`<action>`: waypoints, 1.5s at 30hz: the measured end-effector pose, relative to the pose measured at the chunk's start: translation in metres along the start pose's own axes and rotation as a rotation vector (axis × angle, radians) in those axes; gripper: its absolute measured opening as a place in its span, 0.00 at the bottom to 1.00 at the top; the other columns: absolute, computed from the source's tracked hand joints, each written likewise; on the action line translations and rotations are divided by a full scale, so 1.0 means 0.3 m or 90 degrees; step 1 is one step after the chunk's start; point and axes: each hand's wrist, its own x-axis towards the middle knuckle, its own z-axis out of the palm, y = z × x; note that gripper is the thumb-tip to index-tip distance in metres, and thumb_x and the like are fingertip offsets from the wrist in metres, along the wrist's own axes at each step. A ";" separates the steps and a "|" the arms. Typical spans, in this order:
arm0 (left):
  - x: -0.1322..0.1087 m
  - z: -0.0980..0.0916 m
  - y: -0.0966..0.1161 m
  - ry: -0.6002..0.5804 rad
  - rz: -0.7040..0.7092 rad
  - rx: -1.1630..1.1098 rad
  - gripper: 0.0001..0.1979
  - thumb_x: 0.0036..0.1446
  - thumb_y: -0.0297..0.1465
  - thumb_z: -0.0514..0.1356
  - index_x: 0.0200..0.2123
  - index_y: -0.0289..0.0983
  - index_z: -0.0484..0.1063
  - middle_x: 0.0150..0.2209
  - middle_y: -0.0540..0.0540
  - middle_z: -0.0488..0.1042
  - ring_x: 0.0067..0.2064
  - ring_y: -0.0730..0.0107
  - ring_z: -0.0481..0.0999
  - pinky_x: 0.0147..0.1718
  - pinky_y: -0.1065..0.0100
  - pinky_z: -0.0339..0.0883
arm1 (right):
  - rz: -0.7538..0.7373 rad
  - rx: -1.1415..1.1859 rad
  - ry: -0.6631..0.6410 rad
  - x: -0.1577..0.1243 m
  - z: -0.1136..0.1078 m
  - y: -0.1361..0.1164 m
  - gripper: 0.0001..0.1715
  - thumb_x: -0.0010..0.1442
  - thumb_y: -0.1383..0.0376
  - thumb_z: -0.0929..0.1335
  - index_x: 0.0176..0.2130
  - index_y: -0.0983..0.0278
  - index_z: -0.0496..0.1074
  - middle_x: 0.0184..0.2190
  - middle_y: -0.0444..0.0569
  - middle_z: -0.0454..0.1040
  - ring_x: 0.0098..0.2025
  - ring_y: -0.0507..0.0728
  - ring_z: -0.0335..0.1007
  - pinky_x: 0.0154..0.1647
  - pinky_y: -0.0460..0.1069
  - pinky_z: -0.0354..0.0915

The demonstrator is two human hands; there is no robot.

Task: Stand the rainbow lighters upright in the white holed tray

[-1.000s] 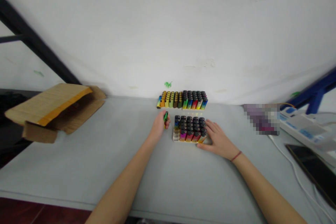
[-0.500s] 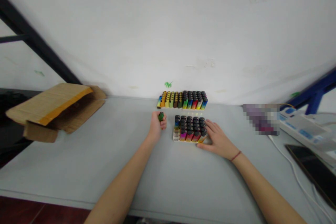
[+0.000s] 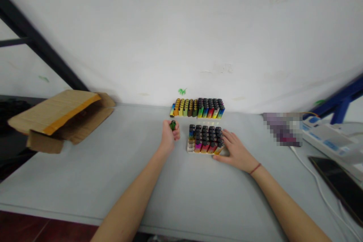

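Sitting inside left fingers [image 3: 176, 135], lighter [image 3: 172, 125]

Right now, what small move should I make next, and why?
Perhaps bring the green lighter in your left hand toward the front tray: its left column shows empty slots at the near end, and your right hand rests at its right.

Soft light leaves faint shadows; edges look stretched.
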 end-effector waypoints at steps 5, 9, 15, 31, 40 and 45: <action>0.000 0.001 -0.007 -0.006 0.004 -0.010 0.20 0.61 0.37 0.42 0.17 0.40 0.53 0.13 0.57 0.45 0.13 0.79 0.42 0.12 0.77 0.41 | 0.003 -0.005 -0.009 0.002 -0.003 -0.002 0.53 0.57 0.34 0.66 0.64 0.70 0.63 0.65 0.69 0.62 0.67 0.75 0.56 0.66 0.71 0.54; -0.002 0.000 -0.007 -0.010 0.007 -0.018 0.20 0.61 0.36 0.41 0.17 0.39 0.53 0.13 0.57 0.45 0.13 0.79 0.42 0.12 0.77 0.42 | 0.005 -0.001 -0.004 0.001 0.000 -0.001 0.51 0.57 0.36 0.67 0.64 0.67 0.63 0.65 0.67 0.63 0.67 0.74 0.55 0.65 0.72 0.54; -0.002 0.001 -0.006 -0.010 -0.014 -0.011 0.21 0.61 0.37 0.41 0.17 0.39 0.54 0.13 0.57 0.45 0.12 0.79 0.42 0.12 0.77 0.41 | 0.005 -0.003 -0.006 0.000 0.001 -0.001 0.52 0.57 0.36 0.66 0.64 0.69 0.63 0.65 0.68 0.62 0.68 0.75 0.55 0.65 0.72 0.54; -0.008 0.004 0.003 0.034 0.080 -0.034 0.18 0.59 0.39 0.44 0.18 0.40 0.53 0.13 0.58 0.45 0.13 0.78 0.44 0.13 0.76 0.41 | 0.002 0.004 0.001 -0.001 -0.003 -0.003 0.52 0.57 0.35 0.66 0.65 0.66 0.62 0.65 0.67 0.63 0.68 0.75 0.55 0.65 0.72 0.54; -0.016 -0.004 -0.046 -0.128 0.311 0.241 0.11 0.63 0.38 0.49 0.38 0.39 0.65 0.24 0.53 0.67 0.22 0.73 0.64 0.25 0.71 0.61 | 0.007 -0.001 -0.009 0.001 -0.004 -0.004 0.53 0.56 0.35 0.66 0.64 0.69 0.63 0.65 0.68 0.62 0.68 0.75 0.55 0.66 0.72 0.54; -0.071 -0.004 -0.024 -0.161 0.585 0.496 0.10 0.63 0.37 0.55 0.43 0.39 0.71 0.43 0.41 0.74 0.44 0.63 0.73 0.50 0.60 0.65 | 0.004 0.001 -0.003 0.000 -0.003 -0.002 0.51 0.57 0.36 0.67 0.64 0.67 0.62 0.65 0.67 0.63 0.68 0.75 0.55 0.65 0.72 0.54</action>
